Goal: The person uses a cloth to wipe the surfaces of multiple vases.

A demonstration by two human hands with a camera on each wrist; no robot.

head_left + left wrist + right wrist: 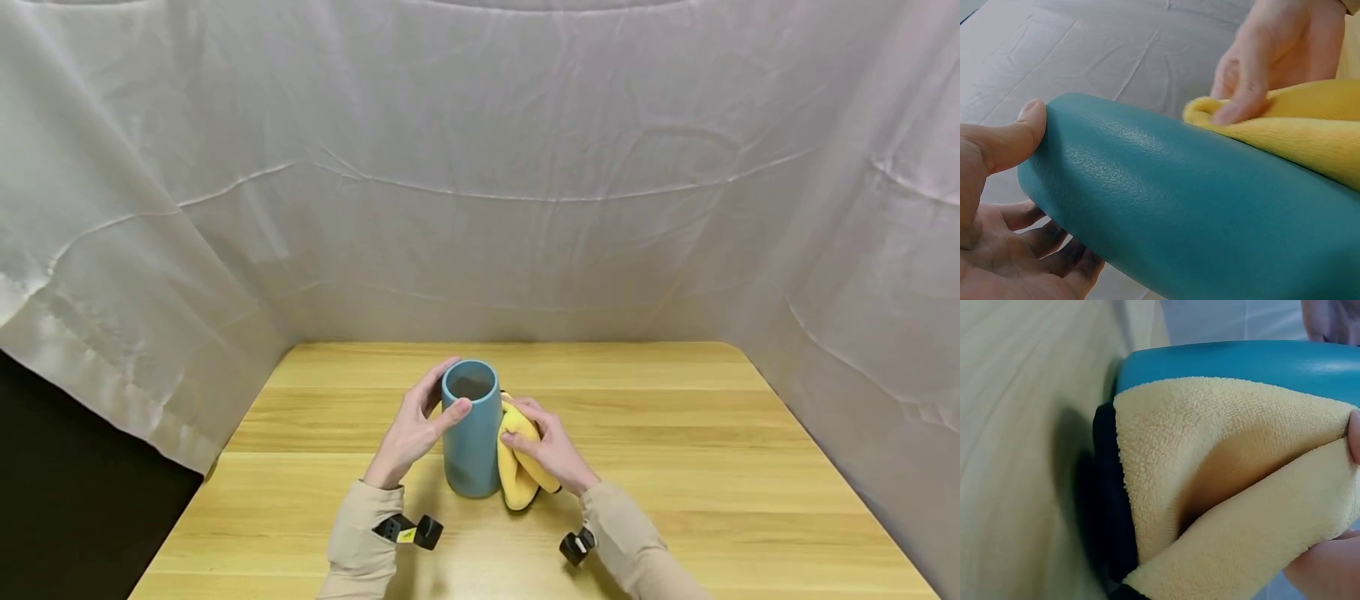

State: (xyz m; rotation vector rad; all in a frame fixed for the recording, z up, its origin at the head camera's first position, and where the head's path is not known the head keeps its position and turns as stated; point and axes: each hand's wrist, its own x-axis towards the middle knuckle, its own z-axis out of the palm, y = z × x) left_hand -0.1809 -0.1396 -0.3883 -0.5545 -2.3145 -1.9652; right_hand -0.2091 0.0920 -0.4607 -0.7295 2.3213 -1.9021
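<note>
A tall teal cylindrical vase [472,454] with an open top stands upright on the wooden table. My left hand [411,429] grips it near the rim, thumb on the near side and fingers round the far left side. In my right hand [551,446] is a folded yellow cloth [516,479] with a dark edging, pinched between thumb and fingers. The cloth lies against the vase's right side. From the right wrist view, the fluffy cloth [1172,431] hangs in a fold and covers part of the vase [1222,362].
The light wooden table [675,467] reaches out on both sides of the vase. A pale grey curtain [510,250] rises behind it and along both sides. Black wrist cameras sit on both sleeves. A dark area [67,500] lies beyond the table's left edge.
</note>
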